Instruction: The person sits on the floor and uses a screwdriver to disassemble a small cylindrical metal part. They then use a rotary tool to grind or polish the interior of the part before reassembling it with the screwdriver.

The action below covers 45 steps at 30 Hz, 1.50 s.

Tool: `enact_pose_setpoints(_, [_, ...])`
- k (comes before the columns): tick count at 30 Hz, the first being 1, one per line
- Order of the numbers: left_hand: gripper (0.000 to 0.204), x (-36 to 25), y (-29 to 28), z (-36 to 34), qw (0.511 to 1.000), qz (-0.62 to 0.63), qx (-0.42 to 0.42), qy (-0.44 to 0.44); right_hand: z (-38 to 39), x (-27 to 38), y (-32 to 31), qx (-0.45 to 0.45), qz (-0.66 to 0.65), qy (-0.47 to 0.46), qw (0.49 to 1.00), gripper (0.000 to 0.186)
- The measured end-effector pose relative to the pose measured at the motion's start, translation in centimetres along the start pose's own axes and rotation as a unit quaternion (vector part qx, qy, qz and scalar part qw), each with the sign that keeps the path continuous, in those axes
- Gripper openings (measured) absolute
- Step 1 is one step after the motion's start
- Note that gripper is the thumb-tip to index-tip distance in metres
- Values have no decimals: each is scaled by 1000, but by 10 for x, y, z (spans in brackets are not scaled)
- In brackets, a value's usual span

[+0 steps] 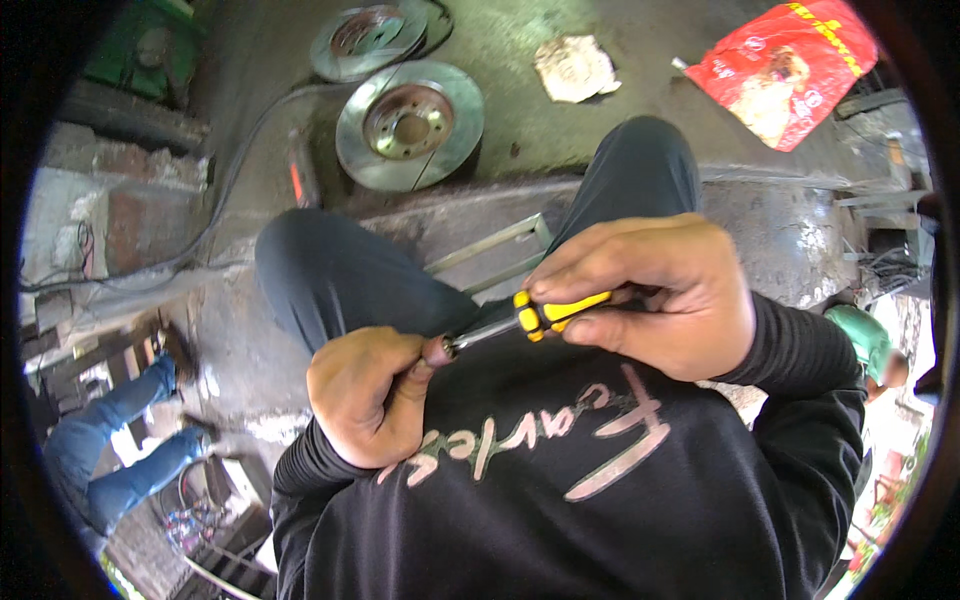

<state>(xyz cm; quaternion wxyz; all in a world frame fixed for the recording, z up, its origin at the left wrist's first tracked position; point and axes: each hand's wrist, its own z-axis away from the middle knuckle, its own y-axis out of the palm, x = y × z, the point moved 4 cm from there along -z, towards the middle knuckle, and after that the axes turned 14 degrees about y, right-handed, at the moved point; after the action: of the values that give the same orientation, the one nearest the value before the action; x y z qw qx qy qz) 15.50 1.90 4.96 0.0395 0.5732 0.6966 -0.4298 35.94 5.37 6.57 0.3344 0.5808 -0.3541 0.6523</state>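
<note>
My right hand (pixel 670 290) is closed round the yellow and black handle of a screwdriver (pixel 565 311), above my lap. Its metal shaft points left, and the tip meets the open end of a small reddish-brown cylindrical piece (pixel 438 351). That piece is pinched between the thumb and fingers of my left hand (pixel 365 392). Whether the tip sits inside it or only touches the rim, I cannot tell. Most of the piece is hidden by my fingers.
Two brake discs (pixel 447 123) lie on the raised floor ahead, beside a dark cable (pixel 240 150). Further right are a crumpled beige cloth or paper (pixel 575 68) and a red plastic bag (pixel 790 70). A person's blue-jeaned legs (pixel 130 430) are at far left; someone in green (pixel 860 340) is at far right.
</note>
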Motion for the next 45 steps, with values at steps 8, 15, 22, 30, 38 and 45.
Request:
enact_pose_setpoints(8, [8, 14, -10, -10, 999, -11, 7, -41, -12, -14, -14, 18, -200, 141, 970, 24])
enact_pose_setpoints(15, [14, 68, 17, -15, 913, 203, -44, -351, -38, -111, -58, -123, -543, 193, 808, 32])
enact_pose_setpoints(22, [23, 149, 113, -62, 777, 385, -67, -494, -60, -127, -78, -56, -550, 168, 816, 47])
enact_pose_setpoints(30, [14, 324, 311, -138, 781, 339, -16, -523, -58, -136, -111, -30, -527, 169, 832, 35])
enact_pose_setpoints(38, [18, 372, 371, -174, 751, 362, -18, -551, -67, -152, -144, -68, -501, 191, 841, 35])
enact_pose_setpoints(45, [21, 350, 344, -179, 699, 441, -76, -557, -74, -153, -143, -63, -483, 200, 851, 35])
